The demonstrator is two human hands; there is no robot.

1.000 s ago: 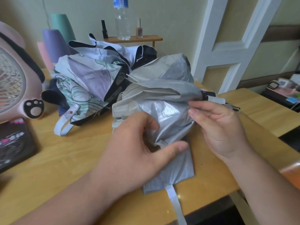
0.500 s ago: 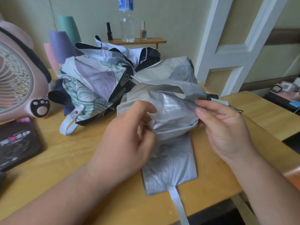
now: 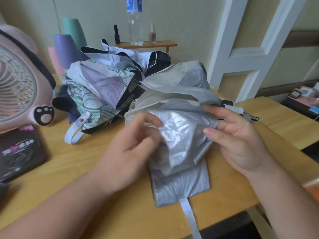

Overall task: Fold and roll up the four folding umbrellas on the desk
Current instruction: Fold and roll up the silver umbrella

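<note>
Pleating step: your left hand (image 3: pixel 131 149) and right hand (image 3: pixel 238 140) pinch the silver umbrella (image 3: pixel 181 135); next, smooth it flat between them.

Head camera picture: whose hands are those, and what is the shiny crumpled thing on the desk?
No robot here. A person wears a camera on their head, so you see what they see, looking down. The left hand and right hand are theirs. The shiny thing is a silver umbrella, lying on the desk with its strap pointing at the person. Both hands pinch its cloth to fold it. Behind it lie more patterned umbrellas in a heap. A pink fan stands on the left, and a water bottle on a shelf at the back.
</note>
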